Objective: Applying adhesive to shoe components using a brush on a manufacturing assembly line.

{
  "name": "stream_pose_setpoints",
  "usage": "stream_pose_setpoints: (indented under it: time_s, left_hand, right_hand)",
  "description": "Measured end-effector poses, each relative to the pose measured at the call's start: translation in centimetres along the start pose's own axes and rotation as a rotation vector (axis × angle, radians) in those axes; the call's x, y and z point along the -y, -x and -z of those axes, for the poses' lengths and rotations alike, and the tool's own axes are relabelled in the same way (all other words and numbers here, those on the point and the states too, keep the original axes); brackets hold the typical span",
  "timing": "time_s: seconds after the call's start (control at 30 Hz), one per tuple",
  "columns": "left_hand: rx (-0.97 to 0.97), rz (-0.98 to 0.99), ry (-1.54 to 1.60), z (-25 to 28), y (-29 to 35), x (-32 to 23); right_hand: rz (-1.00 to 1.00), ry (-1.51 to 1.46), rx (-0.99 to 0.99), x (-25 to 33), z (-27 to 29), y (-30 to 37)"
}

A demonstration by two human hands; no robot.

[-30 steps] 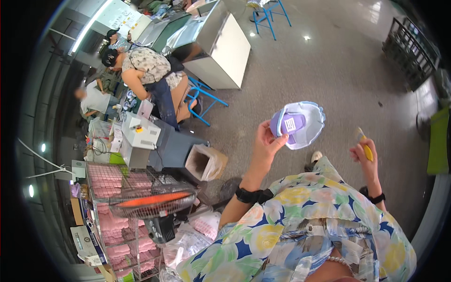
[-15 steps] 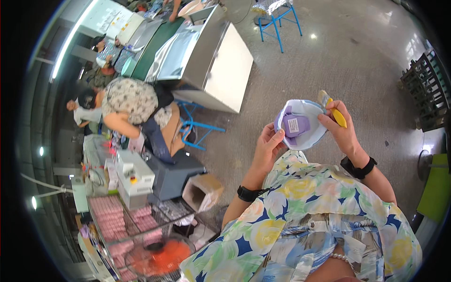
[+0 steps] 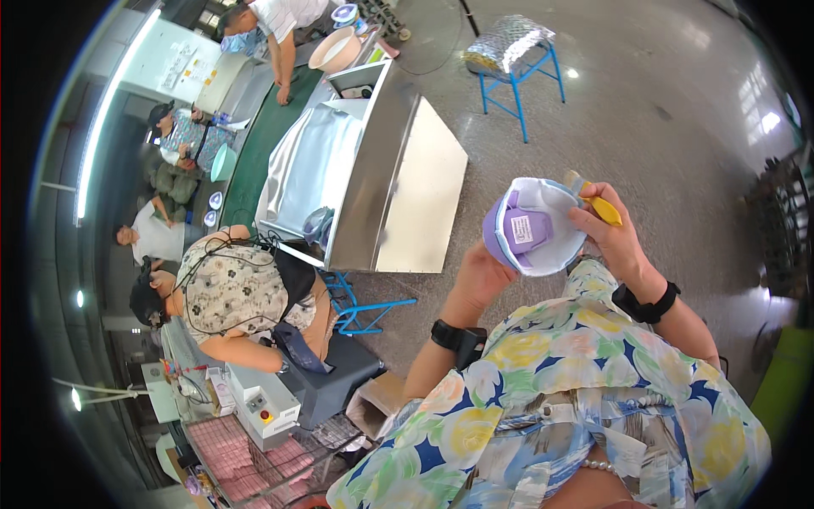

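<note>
A lilac cup-shaped piece (image 3: 502,227) with a pale fabric-like lining is held in front of me, its opening tilted toward me. A white printed label (image 3: 521,228) sits on the lilac panel inside it. My left hand (image 3: 485,276) supports the piece from the lower left, its fingers partly hidden behind it. My right hand (image 3: 615,233) is closed on a flat brush (image 3: 604,210) with a yellow handle, its bristles pointing up and left. The thumb and fingers of that hand also touch the right side of the piece's rim.
Left of me, a person (image 3: 242,284) bends beside a green conveyor belt (image 3: 259,157) and a metal-sided bin (image 3: 394,182) holding shiny sheets. A blue-legged stool (image 3: 517,64) stands ahead. Dark crates (image 3: 776,225) stand at the right, and a carton (image 3: 377,405) lies low on the left.
My view has turned, so the bin and stool sit lower and the far workers show more. The piece has tilted, showing more of its lilac outside; both hands keep their hold.
</note>
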State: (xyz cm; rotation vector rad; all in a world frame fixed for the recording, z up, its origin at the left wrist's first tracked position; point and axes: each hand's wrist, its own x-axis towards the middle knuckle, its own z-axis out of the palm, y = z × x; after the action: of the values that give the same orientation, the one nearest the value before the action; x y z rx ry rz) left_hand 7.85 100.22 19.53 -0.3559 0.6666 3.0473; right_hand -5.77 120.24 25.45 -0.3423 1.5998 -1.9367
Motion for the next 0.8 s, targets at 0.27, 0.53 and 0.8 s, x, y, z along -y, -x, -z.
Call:
stream_pose_setpoints:
  time_s: [0.27,0.53,0.8]
  left_hand:
    - [-0.223,-0.455,-0.270,-0.1,-15.1,-8.9]
    - [-0.608,-0.904,-1.507,0.5,-24.9,-20.7]
    - [-0.868,-0.955,-1.650,14.0,-30.6,-34.9]
  right_hand:
    - [0.076,0.282,0.315,1.4,-2.2,-24.1]
    - [-0.152,0.047,0.377,2.7,-7.0,-44.8]
    - [-0.077,0.289,0.171,2.5,-6.9,-61.0]
